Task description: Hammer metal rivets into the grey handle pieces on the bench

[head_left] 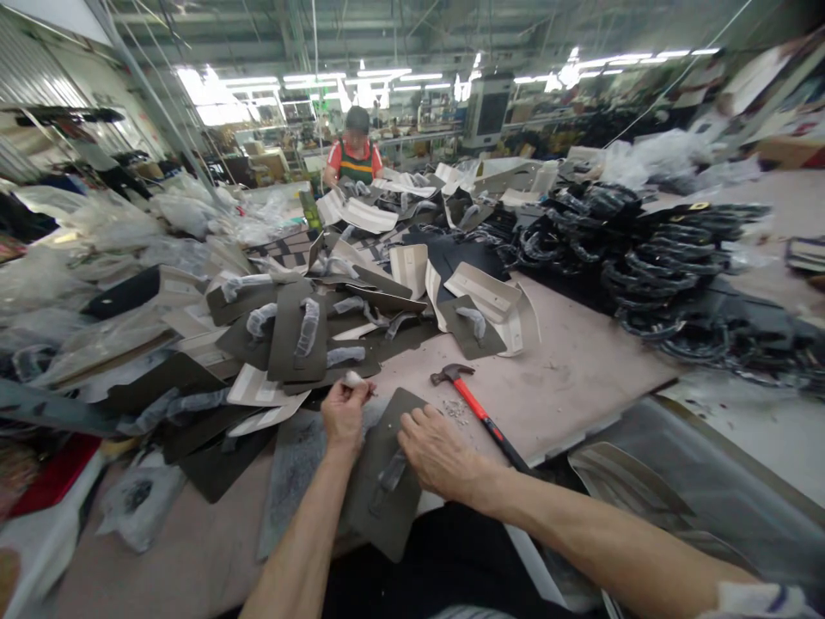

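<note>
A dark grey-green flat panel lies tilted in front of me, close to my lap, with a plastic-wrapped handle on its face. My right hand rests on its upper right side with the fingers curled, gripping it. Just past the panel's left edge, my left hand is closed in a pinch, and a small whitish piece shows at its fingertips. What exactly that piece is I cannot make out. Under the left forearm lies a grey, scuffed slab. A claw hammer with a red and black handle lies right of the hands.
Small metal bits are scattered beside the hammer. A heap of similar panels with wrapped handles spreads ahead and left. Black plastic-wrapped parts are stacked at right. A clear-sided bin stands lower right. Another person is across the table.
</note>
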Tool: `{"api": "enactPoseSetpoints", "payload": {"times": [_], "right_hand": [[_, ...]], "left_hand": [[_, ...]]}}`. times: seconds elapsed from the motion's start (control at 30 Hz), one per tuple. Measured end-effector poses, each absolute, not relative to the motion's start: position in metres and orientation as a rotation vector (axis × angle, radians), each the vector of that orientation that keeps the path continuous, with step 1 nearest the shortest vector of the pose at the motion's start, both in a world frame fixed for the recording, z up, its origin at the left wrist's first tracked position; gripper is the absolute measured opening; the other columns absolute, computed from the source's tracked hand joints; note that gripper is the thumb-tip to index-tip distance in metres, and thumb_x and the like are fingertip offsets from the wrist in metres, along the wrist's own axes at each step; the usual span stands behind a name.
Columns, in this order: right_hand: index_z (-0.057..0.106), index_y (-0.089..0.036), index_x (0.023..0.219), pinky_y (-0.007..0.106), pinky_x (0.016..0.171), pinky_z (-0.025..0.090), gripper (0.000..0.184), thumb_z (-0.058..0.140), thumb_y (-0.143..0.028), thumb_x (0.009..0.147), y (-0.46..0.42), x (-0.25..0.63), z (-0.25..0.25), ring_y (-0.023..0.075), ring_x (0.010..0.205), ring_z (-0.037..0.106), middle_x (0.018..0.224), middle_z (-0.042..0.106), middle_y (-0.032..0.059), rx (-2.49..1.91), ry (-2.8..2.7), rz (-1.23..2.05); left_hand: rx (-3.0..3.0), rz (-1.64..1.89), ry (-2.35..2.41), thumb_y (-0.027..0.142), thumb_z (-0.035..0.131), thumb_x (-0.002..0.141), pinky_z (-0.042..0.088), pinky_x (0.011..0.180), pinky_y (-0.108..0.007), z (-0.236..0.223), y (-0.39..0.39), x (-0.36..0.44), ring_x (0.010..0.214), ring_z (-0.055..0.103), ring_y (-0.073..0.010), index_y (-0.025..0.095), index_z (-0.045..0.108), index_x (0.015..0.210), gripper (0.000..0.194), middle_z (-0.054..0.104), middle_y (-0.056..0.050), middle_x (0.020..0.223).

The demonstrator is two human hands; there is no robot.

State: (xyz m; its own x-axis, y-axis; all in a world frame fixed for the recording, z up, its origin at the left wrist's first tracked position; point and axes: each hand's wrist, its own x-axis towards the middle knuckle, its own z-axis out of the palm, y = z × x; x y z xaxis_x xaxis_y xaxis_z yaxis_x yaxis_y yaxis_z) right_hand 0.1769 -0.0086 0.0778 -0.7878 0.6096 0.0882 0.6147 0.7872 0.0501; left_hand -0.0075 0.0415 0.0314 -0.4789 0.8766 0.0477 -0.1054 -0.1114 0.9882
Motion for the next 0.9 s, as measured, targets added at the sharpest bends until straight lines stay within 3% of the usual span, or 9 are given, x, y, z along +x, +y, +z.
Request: {"api": "enactPoseSetpoints", "payload": {"times": [0.13,0.23,0.4,0.57,0.77,0.9], "right_hand": [[0.057,-0.014,0.102,0.041,0.081,0.042,0.017,0.042,-0.018,0.093,-0.006,0.175,0.095,0.0265,0.081,0.061,0.087,0.064,0.0131,-1.342,-2.771,-0.021],[0.055,-0.016,0.104,0.035,0.068,0.043,0.019,0.042,-0.028,0.097,-0.009,0.170,0.094,0.0260,0.073,0.066,0.082,0.067,0.0109,-1.574,-2.651,0.214],[0.055,-0.018,0.104,0.029,0.065,0.045,0.019,0.043,-0.032,0.098,-0.026,0.156,0.064,0.0242,0.078,0.070,0.087,0.071,0.0093,-1.715,-2.455,0.545],[0.058,-0.016,0.106,0.034,0.073,0.047,0.031,0.044,-0.042,0.098,-0.037,0.148,0.044,0.0273,0.085,0.069,0.089,0.071,0.0121,-1.823,-2.333,0.664],[0.056,-0.017,0.124,0.033,0.084,0.046,0.042,0.040,-0.047,0.099,-0.031,0.169,0.037,0.0235,0.098,0.065,0.108,0.067,0.0113,-1.616,-2.161,0.820],[0.055,-0.015,0.125,0.033,0.087,0.043,0.040,0.042,-0.042,0.099,-0.009,0.213,0.027,0.0238,0.101,0.059,0.113,0.061,0.0135,-1.761,-2.053,0.460]], "left_hand": [[1.346,1.833,1.368,0.027,0.077,0.075,0.058,0.084,-0.029,0.131,0.032,-0.034,0.082,0.071,-0.0158,0.016,0.069,0.092,0.022,0.074,-0.002,0.088],[1.416,1.836,1.332,0.025,0.076,0.076,0.058,0.084,-0.031,0.159,0.021,-0.034,0.085,0.071,-0.0171,0.017,0.069,0.093,0.020,0.073,-0.002,0.090],[1.300,1.548,1.344,0.025,0.074,0.076,0.058,0.076,-0.029,0.078,0.023,-0.005,0.078,0.071,-0.0181,0.017,0.069,0.090,0.017,0.074,-0.003,0.083],[1.088,1.406,1.240,0.029,0.074,0.073,0.058,0.079,-0.032,0.000,0.030,0.017,0.081,0.072,-0.0199,0.017,0.066,0.095,0.027,0.074,-0.004,0.085],[0.988,1.407,1.251,0.034,0.073,0.076,0.057,0.084,-0.034,-0.024,0.031,0.019,0.083,0.072,-0.0194,0.016,0.063,0.097,0.030,0.074,-0.006,0.087],[0.992,1.419,1.272,0.034,0.072,0.078,0.057,0.086,-0.035,-0.026,0.030,0.018,0.084,0.072,-0.0194,0.015,0.063,0.098,0.029,0.074,-0.006,0.088]]}}
